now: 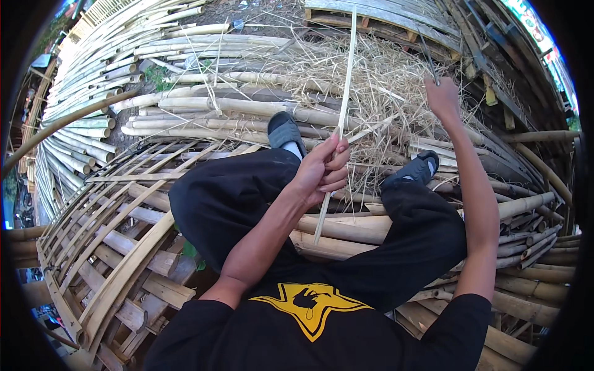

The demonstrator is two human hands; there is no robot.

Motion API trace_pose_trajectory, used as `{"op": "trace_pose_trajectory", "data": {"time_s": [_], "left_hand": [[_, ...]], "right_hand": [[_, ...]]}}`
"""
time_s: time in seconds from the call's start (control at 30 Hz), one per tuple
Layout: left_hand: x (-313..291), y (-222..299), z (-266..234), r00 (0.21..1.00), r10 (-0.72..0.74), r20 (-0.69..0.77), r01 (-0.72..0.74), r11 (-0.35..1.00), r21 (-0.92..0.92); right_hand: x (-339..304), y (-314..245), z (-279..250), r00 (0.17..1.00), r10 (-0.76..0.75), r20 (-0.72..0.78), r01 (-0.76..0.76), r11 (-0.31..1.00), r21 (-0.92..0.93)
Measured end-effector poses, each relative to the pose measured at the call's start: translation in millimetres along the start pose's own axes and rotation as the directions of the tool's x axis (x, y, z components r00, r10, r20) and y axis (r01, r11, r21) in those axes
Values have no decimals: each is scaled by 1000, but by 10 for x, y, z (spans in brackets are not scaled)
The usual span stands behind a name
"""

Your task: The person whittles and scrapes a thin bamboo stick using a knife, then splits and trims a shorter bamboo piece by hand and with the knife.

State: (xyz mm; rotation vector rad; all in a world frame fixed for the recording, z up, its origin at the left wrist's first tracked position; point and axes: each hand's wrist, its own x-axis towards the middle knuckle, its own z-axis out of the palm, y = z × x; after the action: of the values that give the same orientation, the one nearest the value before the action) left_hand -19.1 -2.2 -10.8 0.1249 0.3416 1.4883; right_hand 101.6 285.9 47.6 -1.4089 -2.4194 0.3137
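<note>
Left hand [323,167]: fingers curl closed around a long, pale bamboo strip, gripping it below its middle in front of the seated worker.
Bamboo strip [348,74]: stands nearly upright in the left hand, its upper end reaching toward the wooden pallet [390,23], its lower end hanging between the worker's knees.
Short split piece [374,128]: angles off to the right just beside the left hand; whether the fingers hold it cannot be told.
Right hand [442,102]: raised well apart from the strip, fingers folded into a fist around the near end of a thin, dark tool [429,59].
Shavings [396,80]: pale curls and slivers heap beyond the feet, spilling over bamboo poles [223,106].
Worker's clothing: black trousers [229,179], dark sandals [286,131] and a black shirt [210,337] bearing a yellow star-shaped emblem [315,306].
Left side: a lattice of split bamboo [133,216] curves beside the worker's knee, with more stacked poles [86,127] beyond.
</note>
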Motion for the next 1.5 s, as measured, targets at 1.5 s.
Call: {"op": "trace_pose_trajectory", "data": {"time_s": [1.5], "left_hand": [[35, -83, 45, 979, 107, -176, -6, 867, 499]], "right_hand": [[-721, -546, 210, 701, -471, 536, -133, 652, 746]]}}
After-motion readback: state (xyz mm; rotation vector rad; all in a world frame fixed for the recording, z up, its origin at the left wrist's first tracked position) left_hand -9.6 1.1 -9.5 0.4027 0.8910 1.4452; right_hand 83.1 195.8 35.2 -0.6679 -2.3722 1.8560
